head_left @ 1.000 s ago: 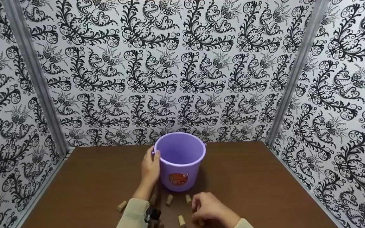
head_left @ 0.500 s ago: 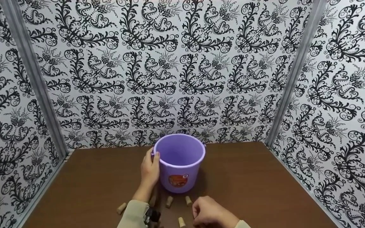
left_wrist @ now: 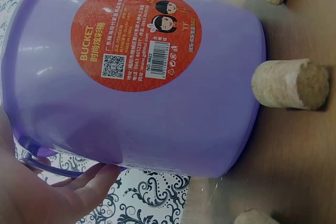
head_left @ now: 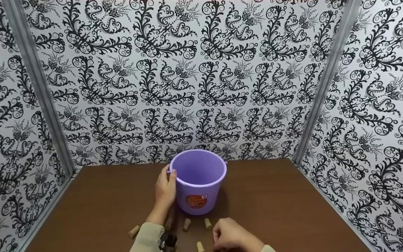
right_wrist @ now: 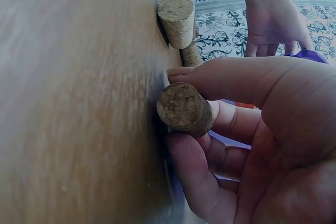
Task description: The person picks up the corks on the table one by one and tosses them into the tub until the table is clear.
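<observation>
A purple plastic bucket [head_left: 214, 194] with a red round label stands upright on the brown table. At its left rim my left hand [head_left: 165, 190] grips the edge by the handle joint, thumb on the near side; part of the thin purple handle [left_wrist: 58, 168] shows under the fingers in the left wrist view. To the right of the loose corks, my right hand [head_left: 231, 233] is low over the tabletop. In the right wrist view it pinches a tapered cork [right_wrist: 181, 107] between thumb and fingers, close against the table; the head view hides most of this cork.
Several more corks lie in front of the bucket, among them one cork [head_left: 207, 224] beside my right hand and another cork [head_left: 134, 231] left of my left sleeve. Patterned black-and-white walls [head_left: 187, 87] enclose the table [head_left: 275, 203] at the back and sides.
My right hand's fingers have closed in over the cork beneath them, which showed more a second ago. My left hand keeps its hold on the bucket. The head view has tipped slightly up.
</observation>
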The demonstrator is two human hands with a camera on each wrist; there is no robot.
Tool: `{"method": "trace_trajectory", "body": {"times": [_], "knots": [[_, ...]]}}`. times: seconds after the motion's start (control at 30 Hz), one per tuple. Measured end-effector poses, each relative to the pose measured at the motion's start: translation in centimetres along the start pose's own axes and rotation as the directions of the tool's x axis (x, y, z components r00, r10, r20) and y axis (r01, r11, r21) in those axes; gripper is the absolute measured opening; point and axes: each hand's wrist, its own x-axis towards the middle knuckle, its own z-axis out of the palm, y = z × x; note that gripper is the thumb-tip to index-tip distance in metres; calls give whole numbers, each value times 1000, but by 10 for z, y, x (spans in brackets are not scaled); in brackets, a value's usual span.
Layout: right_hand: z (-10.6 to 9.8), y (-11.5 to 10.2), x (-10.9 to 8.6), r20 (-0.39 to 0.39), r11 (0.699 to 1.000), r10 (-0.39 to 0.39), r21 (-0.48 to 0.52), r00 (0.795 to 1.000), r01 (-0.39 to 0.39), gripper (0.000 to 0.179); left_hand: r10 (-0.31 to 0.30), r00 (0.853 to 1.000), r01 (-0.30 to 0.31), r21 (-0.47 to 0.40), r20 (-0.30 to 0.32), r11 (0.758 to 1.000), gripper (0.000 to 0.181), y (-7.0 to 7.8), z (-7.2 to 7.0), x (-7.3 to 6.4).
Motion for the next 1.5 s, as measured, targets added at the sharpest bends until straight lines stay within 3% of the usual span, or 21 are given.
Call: {"method": "trace_trajectory", "body": {"times": [0.37, 0.67, 1.13, 1.27, 1.5], "knots": [[-11, -8, -1, -27, 992, 13, 122, 1000, -10, 20, 0, 1000, 0, 4, -2, 1000, 44, 1, 0, 0], [-19, -6, 2, -87, 994, -64, 86, 994, 72, 16, 8, 1000, -8, -1, -9, 1000, 42, 0, -1, -3], [-43, -2, -1, -160, 982, 31, 187, 987, -1, 18, 1, 1000, -1, 0, 11, 1000, 45, 1, 3, -1], [-49, -4, -4, -148, 972, 58, 235, 987, -22, 20, 2, 1000, -2, -1, 18, 1000, 45, 1, 4, 0], [-64, -9, -6, -113, 982, 19, 188, 993, 3, 20, -1, 1000, 1, -17, 3, 1000, 42, 2, 1, 0]]}}
